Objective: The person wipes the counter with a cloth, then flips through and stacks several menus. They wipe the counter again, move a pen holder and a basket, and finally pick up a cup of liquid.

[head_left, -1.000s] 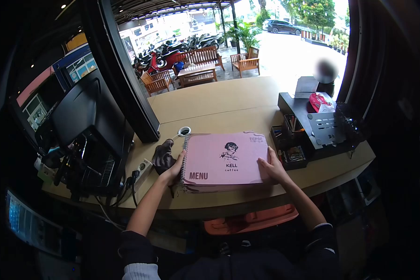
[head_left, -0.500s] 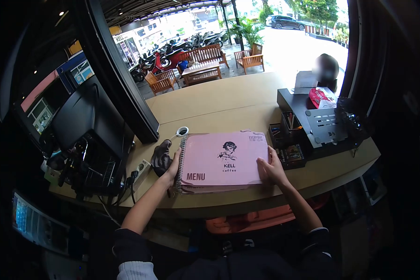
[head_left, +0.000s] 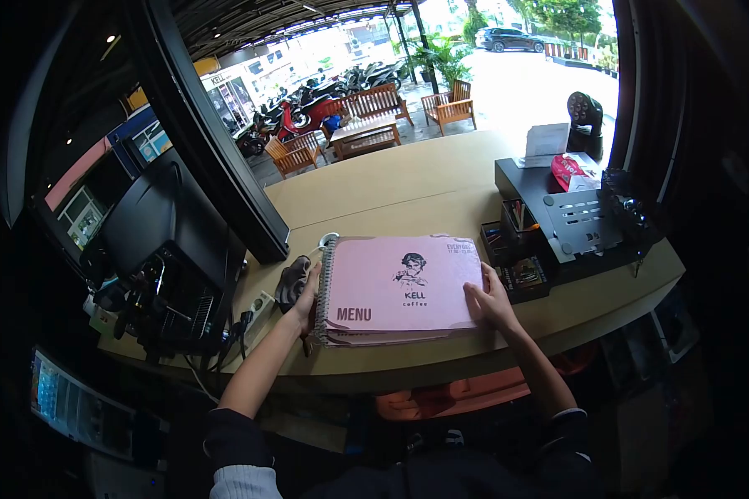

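Note:
A small stack of pink spiral-bound menus (head_left: pixel 370 283) lies between my two hands over the counter, its top cover printed "KELL coffee" and "MENU". My left hand (head_left: pixel 307 301) is pressed along the spiral edge, fingers partly hidden behind it. On the opposite edge, my right hand (head_left: pixel 494 301) grips with the thumb on top of the cover and the fingers along the side. Lower covers peek out beneath the front edge. Just past the spiral's far corner shows a white ring-shaped thing (head_left: pixel 329 237), and a dark patterned object (head_left: pixel 292 281) sits beside my left hand.
The wooden counter (head_left: pixel 374 208) extends toward an outdoor seating area. To the left stand a black monitor (head_left: pixel 146 212) and a power strip (head_left: pixel 260 309) with cables. At right are a black organizer (head_left: pixel 520 270) with pens, a metal stand (head_left: pixel 578 220) and a pink packet (head_left: pixel 567 173).
The menus have shifted slightly away from me and now cover more of the white ring-shaped thing. Both hands keep their hold, and the camera view has turned a little.

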